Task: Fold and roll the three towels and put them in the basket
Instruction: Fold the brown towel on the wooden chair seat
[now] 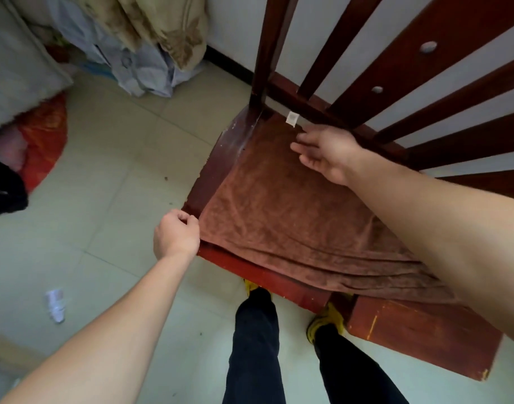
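A brown towel [282,211] lies spread flat over the seat of a dark red wooden chair [217,167], its near edge hanging a little over the front. A white label [292,118] shows at the towel's far corner. My left hand [175,233] pinches the towel's near left corner at the seat's front left edge. My right hand [325,153] hovers over the far part of the towel, fingers apart, near the label; whether it touches the cloth is unclear. No basket and no other towels are in view.
The chair's slatted back [395,68] rises at the upper right. Piled clothes and bags [139,45] stand at the back left, a red bag [42,141] and black cloth [5,188] at the left. Crumpled paper [56,306] lies on the tiled floor. My legs [255,345] stand before the chair.
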